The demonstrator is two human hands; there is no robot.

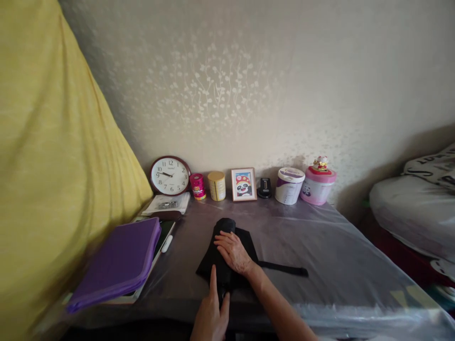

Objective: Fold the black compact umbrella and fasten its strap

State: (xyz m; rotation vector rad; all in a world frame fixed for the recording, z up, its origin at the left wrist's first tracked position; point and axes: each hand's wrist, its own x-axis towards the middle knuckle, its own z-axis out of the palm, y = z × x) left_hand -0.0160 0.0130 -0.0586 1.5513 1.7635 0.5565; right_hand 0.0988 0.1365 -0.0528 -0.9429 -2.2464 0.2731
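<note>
A black folding umbrella [219, 267] lies on the table with its loose canopy cloth spread to both sides. Its strap [284, 268] stretches out to the right. My left hand [211, 310] is at the handle end near the table's front edge, thumb and fingers around the handle, index finger extended along the cloth. Most of the handle is hidden by that hand. My right hand [232, 251] rests on top of the canopy, fingers stretched out and lying flat on the fabric.
A purple zip folder [117, 258] lies on the left, beside a yellow curtain [71, 156]. Along the wall stand a clock [169, 175], a pink tin [197, 186], a yellow can [216, 185], a framed panda picture [243, 184] and two tubs [289, 186]. Bedding [415, 208] is on the right.
</note>
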